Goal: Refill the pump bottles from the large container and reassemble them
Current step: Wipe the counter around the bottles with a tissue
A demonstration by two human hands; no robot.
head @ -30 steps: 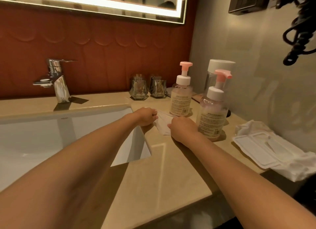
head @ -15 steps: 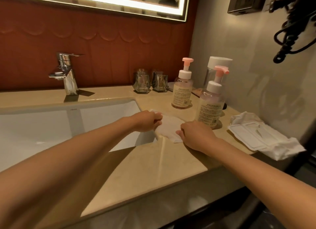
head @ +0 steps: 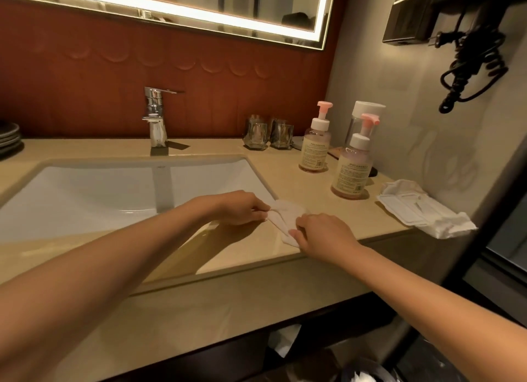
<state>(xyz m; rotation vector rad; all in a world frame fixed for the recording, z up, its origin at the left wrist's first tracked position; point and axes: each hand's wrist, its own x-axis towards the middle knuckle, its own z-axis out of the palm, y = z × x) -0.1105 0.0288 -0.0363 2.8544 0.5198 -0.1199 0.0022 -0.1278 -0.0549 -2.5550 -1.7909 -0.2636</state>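
Observation:
Two clear pump bottles with pink pump heads stand upright on the beige counter at the right: a far pump bottle (head: 314,147) and a near pump bottle (head: 353,167). Behind them rises a large clear container (head: 365,116) with a white cap. A white tissue (head: 286,219) lies on the counter by the sink's right corner. My left hand (head: 242,207) pinches its left edge and my right hand (head: 322,233) pinches its right end. Both hands are well in front of the bottles.
A white sink (head: 114,193) with a chrome faucet (head: 155,119) fills the left. Two glass tumblers (head: 268,133) stand by the back wall. A wet-wipe pack (head: 419,210) lies at the counter's right end. Dark plates (head: 10,139) are stacked far left. A coiled black cord (head: 470,59) hangs on the right wall.
Both hands drew the tissue back from the bottles toward the counter's front edge. The camera pulled back and shifted, so the bottles appear farther away.

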